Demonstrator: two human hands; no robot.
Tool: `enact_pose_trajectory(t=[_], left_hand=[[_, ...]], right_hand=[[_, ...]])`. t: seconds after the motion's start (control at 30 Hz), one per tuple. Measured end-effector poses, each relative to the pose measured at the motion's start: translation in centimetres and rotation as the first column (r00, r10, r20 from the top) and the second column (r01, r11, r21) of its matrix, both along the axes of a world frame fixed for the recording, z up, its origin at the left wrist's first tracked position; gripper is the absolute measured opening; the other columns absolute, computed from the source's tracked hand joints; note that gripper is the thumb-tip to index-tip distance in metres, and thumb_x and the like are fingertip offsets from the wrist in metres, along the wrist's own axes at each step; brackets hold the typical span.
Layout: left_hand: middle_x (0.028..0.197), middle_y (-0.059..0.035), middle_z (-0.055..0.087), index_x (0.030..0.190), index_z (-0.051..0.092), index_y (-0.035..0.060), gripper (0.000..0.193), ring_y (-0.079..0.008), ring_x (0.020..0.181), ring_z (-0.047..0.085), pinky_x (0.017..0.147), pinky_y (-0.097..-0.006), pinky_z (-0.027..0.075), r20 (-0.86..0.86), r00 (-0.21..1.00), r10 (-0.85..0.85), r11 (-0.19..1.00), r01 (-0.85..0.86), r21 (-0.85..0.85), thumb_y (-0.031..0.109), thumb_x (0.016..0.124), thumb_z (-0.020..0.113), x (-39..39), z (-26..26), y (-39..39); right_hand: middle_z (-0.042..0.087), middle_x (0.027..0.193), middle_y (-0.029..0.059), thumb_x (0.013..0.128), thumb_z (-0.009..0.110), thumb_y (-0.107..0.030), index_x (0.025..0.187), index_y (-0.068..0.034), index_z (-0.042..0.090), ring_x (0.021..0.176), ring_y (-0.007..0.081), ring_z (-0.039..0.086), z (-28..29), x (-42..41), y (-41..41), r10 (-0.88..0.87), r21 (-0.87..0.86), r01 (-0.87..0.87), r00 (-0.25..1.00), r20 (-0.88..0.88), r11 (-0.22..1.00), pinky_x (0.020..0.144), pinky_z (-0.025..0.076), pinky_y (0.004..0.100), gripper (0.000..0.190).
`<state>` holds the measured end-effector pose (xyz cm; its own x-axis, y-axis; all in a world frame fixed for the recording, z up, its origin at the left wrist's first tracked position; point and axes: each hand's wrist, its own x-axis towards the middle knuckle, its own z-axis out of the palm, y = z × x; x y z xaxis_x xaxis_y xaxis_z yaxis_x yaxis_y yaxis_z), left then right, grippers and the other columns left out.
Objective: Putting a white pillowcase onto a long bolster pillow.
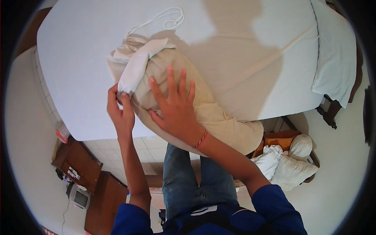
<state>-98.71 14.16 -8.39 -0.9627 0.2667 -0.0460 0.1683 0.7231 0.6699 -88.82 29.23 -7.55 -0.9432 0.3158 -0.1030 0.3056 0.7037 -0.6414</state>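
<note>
A long beige pillow or bolster [205,97] lies across the near edge of a bed with a white sheet [88,58], partly overhanging it. White fabric [136,66] is folded back around its left end. My left hand [121,108] pinches the near edge of this white fabric between thumb and fingers. With fingers spread, my right hand [176,105] rests on the beige surface just right of the fold; its thumb is by a crease in the cloth. A white cord [174,23] with a loop trails from the fabric's far end onto the sheet.
At the right end of the bed lies a white pillow [335,58]. White and orange cushions [293,170] are piled on a seat at the lower right. Brown wooden furniture [79,164] and a small television [80,197] stand at the lower left.
</note>
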Motion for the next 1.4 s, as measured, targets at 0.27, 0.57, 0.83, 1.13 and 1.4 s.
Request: enact_pose_trajectory(t=[0.27, 0.57, 0.83, 1.13, 1.4], left_hand=[[0.106, -0.0143, 0.065, 0.118, 0.061, -0.0049, 0.028, -0.0153, 0.102, 0.057, 0.09, -0.0291, 0.047, 0.347, 0.927, 0.142, 0.925, -0.249, 0.286, 0.01, 0.094, 0.065, 4.5, -3.0, -4.0], [0.108, -0.0165, 0.066, 0.12, 0.062, -0.005, 0.041, -0.027, 0.102, 0.063, 0.092, -0.0364, 0.047, -0.23, 0.971, -0.062, 0.997, 0.049, -0.065, 0.025, 0.093, 0.069, -0.3, -0.4, -0.4], [0.104, -0.0138, 0.068, 0.11, 0.071, 0.0003, 0.024, -0.0297, 0.099, 0.063, 0.085, -0.0366, 0.049, 0.196, 0.97, -0.146, 0.973, 0.105, 0.203, 0.01, 0.088, 0.072, -1.2, -5.1, 0.1], [0.101, -0.0197, 0.066, 0.105, 0.064, -0.0026, 0.021, -0.038, 0.095, 0.06, 0.087, -0.0447, 0.047, -0.072, 0.947, -0.313, 0.947, 0.317, 0.048, 0.009, 0.087, 0.068, 3.1, -5.6, -3.1], [0.104, -0.0142, 0.064, 0.119, 0.06, 0.0015, 0.046, -0.0353, 0.096, 0.059, 0.086, -0.0441, 0.047, -0.205, 0.903, -0.378, 0.926, 0.368, -0.087, 0.009, 0.077, 0.077, 4.3, -5.2, -0.8]], right_hand=[[0.035, 0.154, 0.023, 0.084, 0.068, -0.032, 0.143, -0.015, 0.052, 0.141, 0.0518, 0.027, -5.8, 1.0, -7.8, 0.11, 0.027, -0.112, 0.991, 0.076, 0.993, 0.112, 0.024, 0.0619, 0.064], [0.033, 0.156, 0.0255, 0.091, 0.06, -0.026, 0.141, -0.012, 0.053, 0.143, 0.0522, 0.025, -5.8, 1.8, -10.6, 0.153, 0.049, -0.157, 0.986, 0.072, 0.986, 0.115, 0.022, 0.0585, 0.053], [0.028, 0.16, 0.0183, 0.085, 0.07, -0.037, 0.144, -0.016, 0.05, 0.141, 0.0508, 0.029, -3.3, 5.2, -3.2, 0.158, 0.017, -0.158, 0.987, -0.014, 0.987, 0.109, 0.028, 0.0613, 0.066], [0.041, 0.153, 0.0144, 0.084, 0.07, -0.039, 0.136, -0.02, 0.059, 0.142, 0.05, 0.03, -5.3, 5.9, -7.4, 0.117, -0.008, -0.117, 0.992, 0.05, 0.993, 0.103, 0.033, 0.0678, 0.056], [0.062, 0.125, 0.0228, 0.078, 0.079, -0.041, 0.137, -0.002, 0.048, 0.114, 0.0381, 0.062, -8.5, 11.2, 1.6, -0.074, -0.365, 0.203, 0.939, 0.336, 0.909, 0.097, 0.049, 0.0437, 0.077]])
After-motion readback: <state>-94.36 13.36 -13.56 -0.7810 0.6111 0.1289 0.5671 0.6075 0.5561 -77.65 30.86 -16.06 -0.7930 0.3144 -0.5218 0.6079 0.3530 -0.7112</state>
